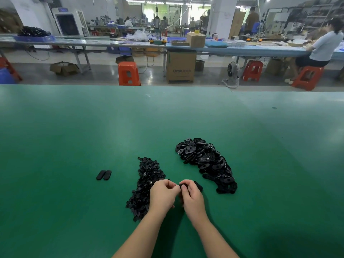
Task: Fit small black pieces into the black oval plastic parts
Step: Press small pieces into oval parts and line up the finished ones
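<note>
My right hand (192, 199) grips a black oval plastic part (198, 186) just above the green table (74, 146); its far end sticks out past my fingers. My left hand (162, 194) meets it from the left, fingers curled and pinching at the part's near end; whether a small piece sits between the fingertips is hidden. A heap of small black pieces (147, 183) lies under and left of my left hand. A larger heap of oval parts (206, 162) lies to the right. Two oval parts (103, 175) rest side by side further left.
The table's far edge runs across the view, with orange stools (128, 73) and a cardboard box (181, 67) on the floor beyond. A seated person (322, 47) works at a long bench at the back right.
</note>
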Motion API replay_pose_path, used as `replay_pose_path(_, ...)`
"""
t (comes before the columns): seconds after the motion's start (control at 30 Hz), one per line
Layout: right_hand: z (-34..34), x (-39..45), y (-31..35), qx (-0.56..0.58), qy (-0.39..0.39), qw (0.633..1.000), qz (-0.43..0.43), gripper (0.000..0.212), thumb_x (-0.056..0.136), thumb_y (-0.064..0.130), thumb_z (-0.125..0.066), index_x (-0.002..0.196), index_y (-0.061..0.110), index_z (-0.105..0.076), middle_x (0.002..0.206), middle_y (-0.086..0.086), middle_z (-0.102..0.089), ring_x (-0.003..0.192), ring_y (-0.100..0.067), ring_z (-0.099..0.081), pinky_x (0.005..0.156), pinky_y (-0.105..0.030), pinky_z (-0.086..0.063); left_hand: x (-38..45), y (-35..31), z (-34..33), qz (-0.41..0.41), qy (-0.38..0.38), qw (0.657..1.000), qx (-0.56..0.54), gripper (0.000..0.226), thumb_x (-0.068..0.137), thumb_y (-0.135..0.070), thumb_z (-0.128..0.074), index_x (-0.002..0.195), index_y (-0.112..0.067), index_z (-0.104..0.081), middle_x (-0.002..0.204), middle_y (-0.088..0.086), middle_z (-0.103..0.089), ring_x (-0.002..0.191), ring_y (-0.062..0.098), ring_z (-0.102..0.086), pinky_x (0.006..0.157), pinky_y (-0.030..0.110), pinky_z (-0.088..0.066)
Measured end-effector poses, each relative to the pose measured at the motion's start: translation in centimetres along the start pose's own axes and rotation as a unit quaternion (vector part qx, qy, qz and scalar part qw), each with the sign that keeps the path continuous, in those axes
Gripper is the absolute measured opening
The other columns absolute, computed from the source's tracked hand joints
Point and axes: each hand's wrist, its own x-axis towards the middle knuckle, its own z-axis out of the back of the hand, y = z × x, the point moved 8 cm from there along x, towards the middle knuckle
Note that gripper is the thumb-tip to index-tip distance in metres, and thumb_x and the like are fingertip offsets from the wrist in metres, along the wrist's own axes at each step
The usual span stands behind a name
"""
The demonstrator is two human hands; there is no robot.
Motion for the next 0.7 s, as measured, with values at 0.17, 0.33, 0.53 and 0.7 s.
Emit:
replay_pose_path(0.17, 0.20, 0.00, -0.16, 0.018, -0.006, 1.000, -0.004, 0.016, 0.102, 0.007, -0.054, 0.097, 0.017, -0.065, 0.091, 0.001, -0.072, 0.088, -0.014, -0.067, 0.080, -0.030, -0.052, -0.46, -0.47, -0.30, -0.010, -0.012, 1.000, 0.016, 0.013, 0.087, -0.022, -0.071, 0.078, -0.013, -0.067, 0.071, 0.001, -0.070, 0.038, 0.011, -0.058, 0.039, 0.020, -0.042)
replay_pose_path(0.33, 0.46, 0.11, -0.29, 0.042, -0.020, 0.999, -0.005, 0.015, 0.103, 0.010, -0.055, 0.094, 0.017, -0.065, 0.085, 0.000, -0.072, 0.080, -0.008, -0.065, 0.073, -0.024, -0.050, -0.81, -0.95, -0.70, -0.017, -0.018, 1.000, 0.005, 0.017, 0.086, -0.023, -0.072, 0.079, -0.009, -0.064, 0.069, 0.003, -0.070, 0.043, 0.020, -0.065, 0.041, 0.022, -0.045)
replay_pose_path(0.53, 0.54, 0.13, -0.44, 0.039, -0.021, 0.999, -0.004, 0.015, 0.103, 0.013, -0.056, 0.093, 0.018, -0.065, 0.086, 0.001, -0.073, 0.080, -0.010, -0.067, 0.075, -0.028, -0.053, -0.89, -0.72, -0.85, -0.013, -0.017, 1.000, -0.011, 0.017, 0.087, -0.021, -0.072, 0.080, -0.007, -0.064, 0.072, 0.004, -0.070, 0.044, 0.021, -0.066, 0.040, 0.021, -0.045)
replay_pose_path(0.7, 0.61, 0.08, -0.47, 0.035, -0.022, 0.999, -0.006, 0.015, 0.103, 0.013, -0.056, 0.092, 0.018, -0.064, 0.084, 0.002, -0.072, 0.079, -0.010, -0.066, 0.075, -0.032, -0.054, -0.87, -0.89, -0.77, -0.031, -0.023, 0.999, -0.005, 0.015, 0.087, -0.021, -0.070, 0.080, -0.010, -0.064, 0.073, 0.002, -0.069, 0.049, 0.018, -0.067, 0.043, 0.021, -0.047)
